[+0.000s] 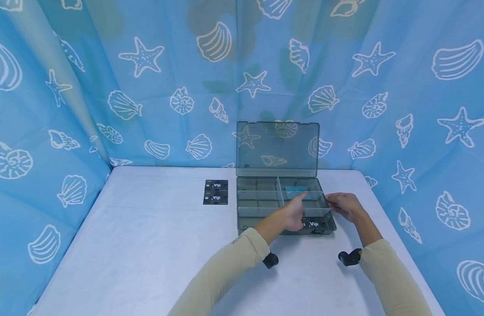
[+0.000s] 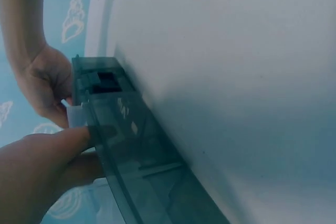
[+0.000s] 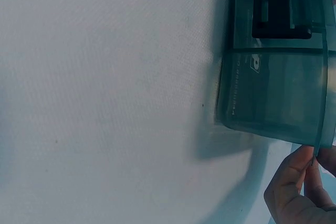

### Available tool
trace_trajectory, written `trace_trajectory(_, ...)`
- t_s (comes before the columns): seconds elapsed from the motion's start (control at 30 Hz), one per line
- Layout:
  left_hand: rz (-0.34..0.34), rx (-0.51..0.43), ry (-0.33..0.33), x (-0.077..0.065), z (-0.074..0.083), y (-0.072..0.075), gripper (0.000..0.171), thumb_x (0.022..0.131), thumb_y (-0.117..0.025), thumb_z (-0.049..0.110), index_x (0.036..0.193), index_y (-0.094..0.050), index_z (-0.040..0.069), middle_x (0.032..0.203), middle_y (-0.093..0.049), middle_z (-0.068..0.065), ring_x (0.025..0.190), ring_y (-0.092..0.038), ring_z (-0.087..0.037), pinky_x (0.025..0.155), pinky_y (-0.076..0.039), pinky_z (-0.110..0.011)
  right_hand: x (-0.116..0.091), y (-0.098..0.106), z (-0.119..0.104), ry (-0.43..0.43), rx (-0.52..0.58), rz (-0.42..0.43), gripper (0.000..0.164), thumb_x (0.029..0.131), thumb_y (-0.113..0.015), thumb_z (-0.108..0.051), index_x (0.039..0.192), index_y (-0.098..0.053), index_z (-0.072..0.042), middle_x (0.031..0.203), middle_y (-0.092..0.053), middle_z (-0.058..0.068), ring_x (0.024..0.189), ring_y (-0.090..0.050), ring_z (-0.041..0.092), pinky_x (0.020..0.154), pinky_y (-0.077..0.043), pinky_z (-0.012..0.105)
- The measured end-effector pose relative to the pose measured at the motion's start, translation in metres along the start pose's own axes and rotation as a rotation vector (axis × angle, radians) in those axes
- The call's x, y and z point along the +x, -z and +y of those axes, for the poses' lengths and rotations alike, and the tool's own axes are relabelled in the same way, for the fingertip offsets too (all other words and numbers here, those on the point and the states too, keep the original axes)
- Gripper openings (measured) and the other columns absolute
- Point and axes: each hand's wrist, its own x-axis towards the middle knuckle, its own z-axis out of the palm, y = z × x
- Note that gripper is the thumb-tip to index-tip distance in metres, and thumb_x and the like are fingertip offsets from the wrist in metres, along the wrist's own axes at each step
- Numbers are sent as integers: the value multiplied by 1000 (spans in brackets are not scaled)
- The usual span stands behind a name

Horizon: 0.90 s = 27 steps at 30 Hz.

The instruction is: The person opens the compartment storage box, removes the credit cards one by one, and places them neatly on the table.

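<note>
Pinching the box (image 1: pixel 250 223) by its right rim, the right hand (image 1: pixel 345 205) is near the left hand (image 1: pixel 292 216), which reaches inside beside a card (image 1: pixel 316 224), its grasp impossible to tell.

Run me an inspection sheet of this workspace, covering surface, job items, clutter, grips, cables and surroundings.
Surface: white-covered table.
Job items: see-through grey divided box, lid raised; blue item in a right-hand rear compartment, black Vip card at the front right; two black Vip cards on the table, left of the box.
Clutter: nothing seen.
Grips: left hand over the box's front right, hold unclear; right hand pinches the box's right edge.
Cables: nothing seen.
Surroundings: blue curtain with white shells and starfish.
</note>
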Motion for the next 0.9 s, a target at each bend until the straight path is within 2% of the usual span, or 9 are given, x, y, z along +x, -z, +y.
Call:
trace_trajectory(0.17, 54, -95, -22, -3, -2, -1, 91, 99, -44, 52, 149, -6, -14, 157, -4, -30, 146, 2, -41, 119, -4, -50, -1, 0, 1, 3, -8, 6, 44, 100, -54, -19, 135, -48, 7, 103, -60, 10, 86, -62, 16, 80, -56, 28)
trace_trajectory(0.27, 142, -111, -72, -5, -7, -2, 78, 99, -53, 37, 147, -19, -15, 151, -22, -33, 143, -17, -44, 118, -15, -51, -2, 0, 2, 4, -9, 5, 45, 100, -54, -19, 135, -48, 7, 102, -60, 9, 85, -62, 16, 77, -56, 26)
trace_trajectory(0.33, 204, -46, -125, -4, -12, -5, 64, 97, -58, 24, 142, -31, -13, 141, -38, -32, 135, -34, -43, 114, -27, -50, -2, 0, 3, 4, -7, 3, 44, 100, -54, -19, 135, -48, 7, 101, -60, 9, 85, -62, 16, 76, -56, 25)
trace_trajectory(0.43, 288, 163, -204, -1, -21, -9, 49, 92, -64, 9, 132, -44, -9, 121, -54, -22, 117, -53, -37, 104, -42, -47, -3, -1, 4, 3, -5, 4, 45, 99, -55, -19, 135, -49, 7, 99, -60, 8, 84, -62, 16, 76, -56, 25)
trace_trajectory(0.53, 362, 374, -251, 2, -27, -14, 38, 92, -67, 9, 122, -53, -7, 108, -60, -15, 103, -59, -31, 95, -48, -45, -3, -2, 3, 8, -9, -5, 45, 100, -54, -20, 136, -48, 7, 100, -60, 8, 85, -62, 16, 78, -56, 25)
trace_trajectory(0.6, 401, 443, -270, 4, -31, -17, 32, 91, -69, 12, 116, -59, -6, 102, -63, -12, 98, -61, -28, 92, -50, -45, -3, -2, 2, 18, -13, -12, 46, 100, -54, -20, 136, -47, 7, 101, -60, 8, 86, -62, 16, 79, -56, 26)
trace_trajectory(0.67, 416, 459, -294, 6, -33, -20, 24, 91, -70, 13, 108, -64, -3, 95, -65, -9, 92, -63, -25, 89, -52, -44, -3, -1, 1, 28, -16, -11, 46, 100, -54, -20, 136, -47, 8, 100, -60, 8, 86, -61, 16, 79, -56, 26)
trace_trajectory(0.77, 424, 425, -346, 8, -36, -25, 16, 90, -72, 12, 100, -68, 1, 86, -65, -4, 82, -65, -20, 82, -55, -41, -2, 0, 1, 36, -11, -7, 46, 100, -54, -19, 136, -47, 9, 98, -61, 7, 85, -61, 15, 78, -56, 26)
trace_trajectory(0.9, 420, 392, -403, 10, -37, -26, 7, 87, -72, 2, 93, -69, 0, 79, -65, -5, 73, -66, -19, 74, -58, -37, -2, 1, 2, 34, -6, -10, 47, 100, -55, -20, 136, -47, 9, 97, -61, 6, 83, -62, 14, 77, -56, 26)
